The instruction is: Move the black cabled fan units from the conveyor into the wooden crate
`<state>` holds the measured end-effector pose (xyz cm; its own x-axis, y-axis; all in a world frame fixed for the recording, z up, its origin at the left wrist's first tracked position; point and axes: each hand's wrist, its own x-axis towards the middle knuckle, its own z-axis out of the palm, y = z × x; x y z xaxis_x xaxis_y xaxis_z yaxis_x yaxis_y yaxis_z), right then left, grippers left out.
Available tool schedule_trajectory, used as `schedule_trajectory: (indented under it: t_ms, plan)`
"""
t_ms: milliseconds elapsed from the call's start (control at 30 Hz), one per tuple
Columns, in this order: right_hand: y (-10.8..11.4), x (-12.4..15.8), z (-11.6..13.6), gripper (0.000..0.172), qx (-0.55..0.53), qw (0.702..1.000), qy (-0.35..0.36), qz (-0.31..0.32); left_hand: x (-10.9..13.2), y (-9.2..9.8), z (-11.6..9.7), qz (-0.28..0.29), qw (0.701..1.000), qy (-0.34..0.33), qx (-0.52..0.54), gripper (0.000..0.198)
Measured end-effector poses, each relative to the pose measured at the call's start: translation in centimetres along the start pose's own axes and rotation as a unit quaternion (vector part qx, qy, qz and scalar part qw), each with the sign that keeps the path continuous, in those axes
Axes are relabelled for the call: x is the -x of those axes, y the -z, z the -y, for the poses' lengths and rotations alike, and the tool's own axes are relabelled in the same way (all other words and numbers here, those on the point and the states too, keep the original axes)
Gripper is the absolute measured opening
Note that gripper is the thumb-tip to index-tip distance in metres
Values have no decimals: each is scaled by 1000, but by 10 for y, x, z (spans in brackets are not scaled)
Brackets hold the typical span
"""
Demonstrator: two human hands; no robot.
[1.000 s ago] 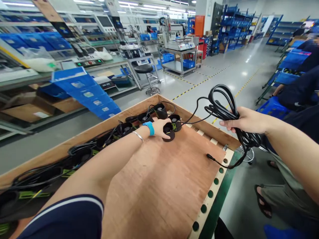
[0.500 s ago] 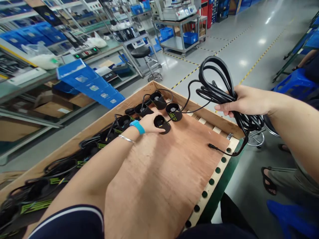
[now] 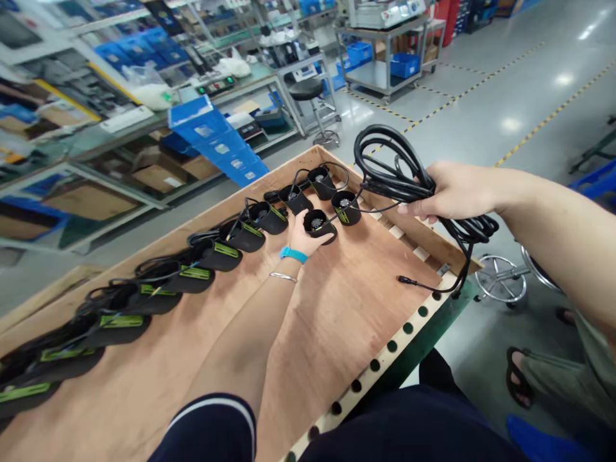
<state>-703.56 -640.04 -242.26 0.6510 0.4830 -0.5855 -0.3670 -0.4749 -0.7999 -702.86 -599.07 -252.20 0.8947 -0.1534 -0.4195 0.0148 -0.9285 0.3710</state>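
My left hand (image 3: 308,239), with a teal band and a silver bangle at the wrist, is wrapped round a black cup-shaped housing (image 3: 327,232) on the plywood base (image 3: 308,327). My right hand (image 3: 445,186) holds a coiled black cable (image 3: 394,157) above the tray's right side. A loose cable end with a connector (image 3: 407,280) hangs low over the board. Beside the held housing stands another one with green marking (image 3: 347,210), and two more are behind it. A row of similar housings (image 3: 226,255) with cables runs along the left wall.
The wooden tray wall (image 3: 283,172) rises at the far left. A perforated wooden strip (image 3: 366,378) edges the near right. Beyond are stacked blue bins (image 3: 221,147), a stool (image 3: 307,90) and a metal cart (image 3: 380,80). A person's sandalled foot (image 3: 520,378) is at the right.
The view has shifted, showing more of the left row. The coiled cable in my right hand has come slightly left over the tray. My left hand stays on the housing.
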Motion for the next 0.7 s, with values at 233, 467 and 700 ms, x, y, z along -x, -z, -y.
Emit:
schedule_trajectory:
  t_ms: [233, 467, 700]
  plan:
    - [20, -35, 0, 22, -16, 991, 101, 89, 5, 18, -1, -7, 999, -6, -36, 98]
    - [27, -56, -2, 21, -39, 980, 145, 127, -4, 28, -30, 72, 978, 2, -197, 84]
    - [27, -61, 4, 20, -51, 979, 142, 138, 0, 44, -44, 123, 984, -6, -129, 96]
